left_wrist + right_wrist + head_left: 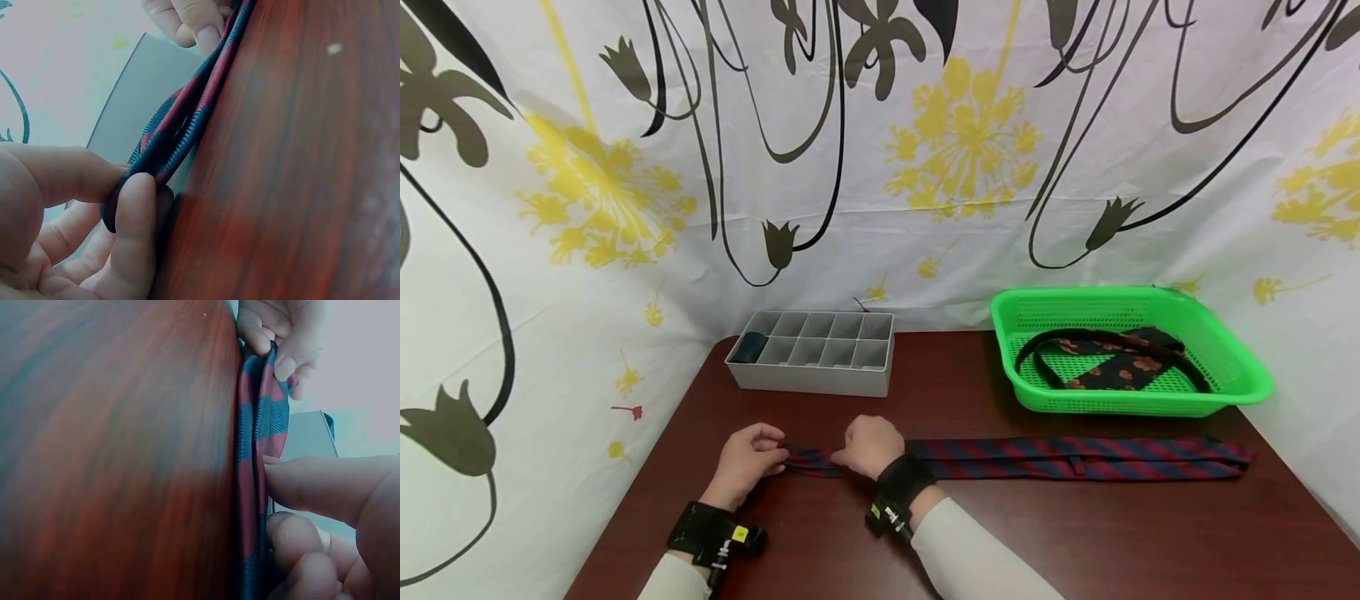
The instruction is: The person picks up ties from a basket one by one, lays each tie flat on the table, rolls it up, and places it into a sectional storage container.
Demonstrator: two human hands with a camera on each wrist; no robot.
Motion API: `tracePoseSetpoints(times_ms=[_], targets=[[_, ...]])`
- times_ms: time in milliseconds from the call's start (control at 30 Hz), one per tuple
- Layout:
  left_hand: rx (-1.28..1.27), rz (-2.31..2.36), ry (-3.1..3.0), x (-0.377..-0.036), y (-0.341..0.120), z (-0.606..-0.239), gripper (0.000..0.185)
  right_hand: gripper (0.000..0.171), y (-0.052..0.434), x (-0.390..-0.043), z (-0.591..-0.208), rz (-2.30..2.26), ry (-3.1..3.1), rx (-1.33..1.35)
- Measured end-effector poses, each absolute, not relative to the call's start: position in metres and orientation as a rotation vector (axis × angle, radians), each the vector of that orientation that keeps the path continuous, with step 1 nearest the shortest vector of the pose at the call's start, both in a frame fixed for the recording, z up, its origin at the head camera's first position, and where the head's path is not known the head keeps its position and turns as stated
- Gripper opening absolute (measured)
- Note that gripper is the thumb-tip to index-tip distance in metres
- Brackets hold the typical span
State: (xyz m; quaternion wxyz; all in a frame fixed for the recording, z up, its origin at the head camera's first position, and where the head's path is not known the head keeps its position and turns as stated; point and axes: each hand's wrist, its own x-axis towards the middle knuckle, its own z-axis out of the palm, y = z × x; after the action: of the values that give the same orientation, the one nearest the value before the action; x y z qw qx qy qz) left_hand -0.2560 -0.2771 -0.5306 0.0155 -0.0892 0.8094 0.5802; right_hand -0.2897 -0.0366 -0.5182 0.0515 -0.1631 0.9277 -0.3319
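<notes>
While hands pinch narrow end, striped tie (1060, 458) lies left-right.

striped tie (1075, 458): its narrow end was covered by the right hand (868, 446) and the left hand (748, 458) in the head view.
wrist views: the table (300, 175) was blurred, and both hands were cut off by the edges.
organizer (812, 352): a dark item (749, 347) in one compartment was too small to identify.
basket (1240, 367): the patterned tie (1112, 362) was partly hidden by the rim.

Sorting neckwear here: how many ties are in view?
2. A striped tie lies on the table, both hands pinching its narrow end; a floral tie lies in the green basket. The organizer's dark item is unclear.
</notes>
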Motion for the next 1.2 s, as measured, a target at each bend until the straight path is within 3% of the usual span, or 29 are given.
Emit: tracePoseSetpoints(times_ms=[200, 367, 567, 833, 1100, 1200], targets=[[-0.281, 1.564, 2.756, -0.256, -0.279, -0.534, 0.023, 0.054, -0.036, -0.291, -0.522, -1.064, 2.7, -0.526], [-0.252, 1.771, 2.606, -0.257, -0.276, -0.531, 0.028, 0.051, -0.037, -0.293, -0.526, -1.021, 2.71, -0.548], [0.002, 1.998, 2.296, -0.256, -0.271, -0.528, 0.031, 0.048, -0.039, -0.294, -0.523, -1.021, 2.72, -0.511], [0.362, 1.671, 2.443, -0.255, -0.271, -0.533, 0.029, 0.051, -0.04, -0.294, -0.523, -0.867, 2.856, -0.459], [0.402, 1.525, 2.501, -0.254, -0.267, -0.528, 0.027, 0.032, -0.025, -0.306, -0.523, -1.001, 2.58, -0.525], [0.395, 1.52, 2.51, -0.253, -0.265, -0.525, 0.026, 0.032, -0.022, -0.308, -0.519, -1.057, 2.484, -0.502]])
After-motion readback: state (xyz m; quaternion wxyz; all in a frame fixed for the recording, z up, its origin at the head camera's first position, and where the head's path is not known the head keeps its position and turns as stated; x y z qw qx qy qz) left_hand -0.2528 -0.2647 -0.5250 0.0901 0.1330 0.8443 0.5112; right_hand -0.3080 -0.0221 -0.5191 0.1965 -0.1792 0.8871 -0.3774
